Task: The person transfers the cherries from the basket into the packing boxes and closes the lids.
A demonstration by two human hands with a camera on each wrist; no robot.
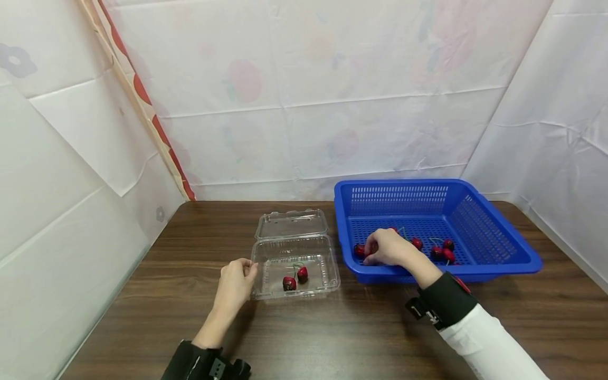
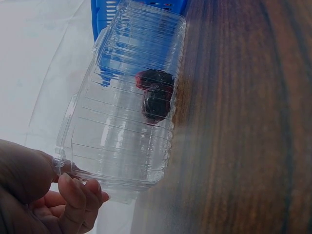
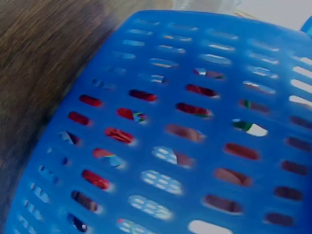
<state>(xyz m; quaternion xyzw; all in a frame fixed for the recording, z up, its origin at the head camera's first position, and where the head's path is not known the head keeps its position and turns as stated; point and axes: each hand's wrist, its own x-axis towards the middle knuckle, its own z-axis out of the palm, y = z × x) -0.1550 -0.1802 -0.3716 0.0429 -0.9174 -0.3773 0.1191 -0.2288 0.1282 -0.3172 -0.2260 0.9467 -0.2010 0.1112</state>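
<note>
A clear plastic clamshell box (image 1: 272, 272) lies with its lid folded back, and two cherries (image 1: 289, 284) with green stems rest inside it. My left hand (image 1: 236, 282) pinches the box's left rim between thumb and fingers; the left wrist view shows those fingers (image 2: 73, 200) at the box's corner. Over the front left of a blue plastic basket (image 1: 503, 270), my right hand (image 1: 390, 248) reaches in with bent fingers, gripping a cherry (image 1: 373, 247) mostly hidden by them. Beside its fingertips lies another cherry (image 1: 359, 250). The basket wall blocks most of the right wrist view.
Several more cherries (image 1: 437, 253) lie on the basket floor, right of my right hand. The brown wooden table (image 1: 304, 338) carries both containers. White patterned sheeting (image 1: 285, 105) hangs behind the table and along both sides.
</note>
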